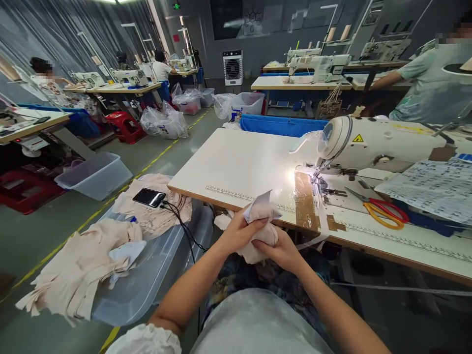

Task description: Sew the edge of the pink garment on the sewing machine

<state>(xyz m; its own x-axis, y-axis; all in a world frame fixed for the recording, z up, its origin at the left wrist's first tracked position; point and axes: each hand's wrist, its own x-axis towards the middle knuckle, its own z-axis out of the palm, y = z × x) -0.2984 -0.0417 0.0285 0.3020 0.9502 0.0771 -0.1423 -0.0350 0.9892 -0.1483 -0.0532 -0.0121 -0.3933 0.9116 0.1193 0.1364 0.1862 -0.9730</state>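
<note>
Both hands hold a pale pink piece of fabric (262, 211) just off the front edge of the sewing table (236, 162). My left hand (239, 231) grips it from the left, thumb on top, with a light grey-white flap standing up beside the thumb. My right hand (282, 250) pinches the lower right part of the cloth, its fingers partly hidden behind it. To the right stands a white sewing machine (383, 142), its lamp lit over the needle area. A white strip (323, 221) hangs from the needle area over the table edge.
Red and yellow scissors (383, 211) and a printed sheet (431, 184) lie on the right. At left, a clear plastic bin (143, 285) bears pink fabric pieces (84, 265) and a phone (149, 197) with black cables. Several people sit at machines around the room.
</note>
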